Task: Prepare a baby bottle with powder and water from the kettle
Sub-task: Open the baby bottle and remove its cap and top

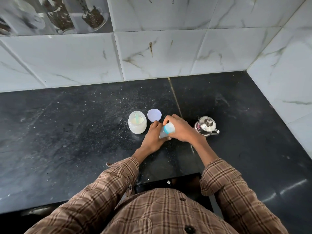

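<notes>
A clear baby bottle (166, 131) with a blue ring and clear cap stands on the black counter between both hands. My left hand (154, 137) wraps the bottle's lower body. My right hand (180, 129) grips its capped top from above and the right. An open jar of white powder (137, 123) with a pale green scoop inside stands just left of the hands. Its round white lid (154, 115) lies flat behind the bottle. A small steel kettle (206, 126) with its lid on stands to the right of my right hand.
The black stone counter (76, 132) runs wide to the left and right, dusted with white specks. White marble tile walls (152, 56) close off the back and the right side. The counter's front edge (168, 181) lies near my body.
</notes>
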